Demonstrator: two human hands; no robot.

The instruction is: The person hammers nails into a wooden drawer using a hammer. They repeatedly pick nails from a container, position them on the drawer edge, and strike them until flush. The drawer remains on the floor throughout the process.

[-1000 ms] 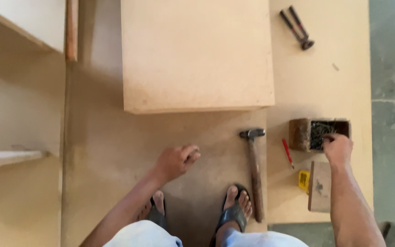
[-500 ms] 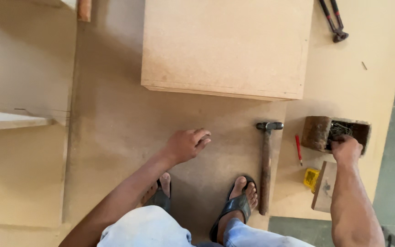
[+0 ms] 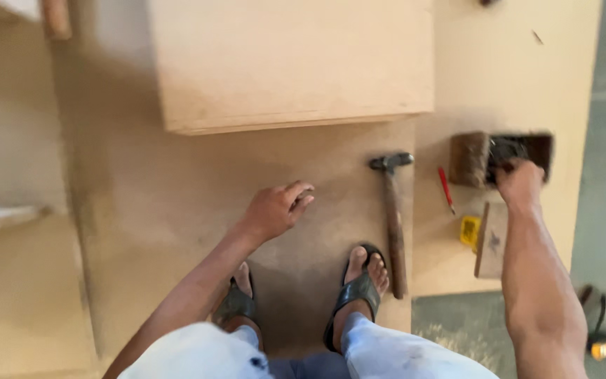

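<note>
Right hand (image 3: 519,184) reaches into wooden box (image 3: 499,156) (left hand (image 3: 275,209) hangs free).

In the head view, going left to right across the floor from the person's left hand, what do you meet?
Left hand → hammer → red pencil → small yellow object → right hand, reaching into the small wooden box.

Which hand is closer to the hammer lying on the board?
Left. The left hand hovers open just beside the hammer, apart from it. The right hand reaches into the small wooden box, farther off.
</note>
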